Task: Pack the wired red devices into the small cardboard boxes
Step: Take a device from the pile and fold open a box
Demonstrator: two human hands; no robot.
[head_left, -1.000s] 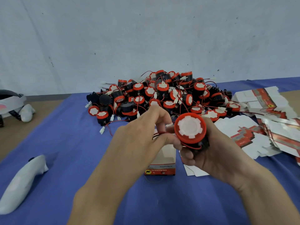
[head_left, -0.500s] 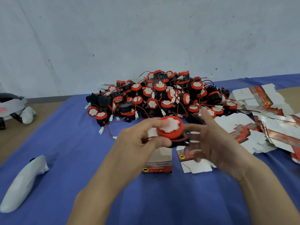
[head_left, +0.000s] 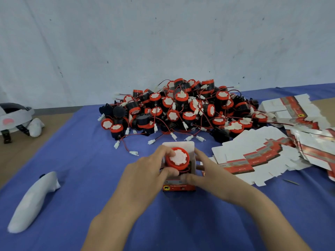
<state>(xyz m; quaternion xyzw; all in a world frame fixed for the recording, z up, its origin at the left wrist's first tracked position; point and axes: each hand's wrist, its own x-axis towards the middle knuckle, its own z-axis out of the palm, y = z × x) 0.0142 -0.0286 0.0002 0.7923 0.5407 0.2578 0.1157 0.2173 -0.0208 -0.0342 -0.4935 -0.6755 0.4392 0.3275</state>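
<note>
A small open cardboard box [head_left: 179, 187] with a red band stands upright on the blue cloth in front of me. A red device [head_left: 177, 158] with a white round face sits in the box's mouth, its top above the rim. My left hand [head_left: 154, 169] grips the device from the left with thumb and fingers. My right hand [head_left: 204, 171] holds the box's right side, fingers curled around its front edge. Behind lies a big pile of red and black wired devices [head_left: 181, 109].
Flat unfolded box blanks [head_left: 253, 156] lie spread at the right, more stacked at the far right [head_left: 290, 109]. A white wrapped object [head_left: 34, 200] lies at the left on the cloth. A headset-like item [head_left: 14, 116] sits at the far left. A wall stands behind.
Both hands have dropped from above the table to the box. The device passed from my right hand to my left and now sits in the box's mouth.
</note>
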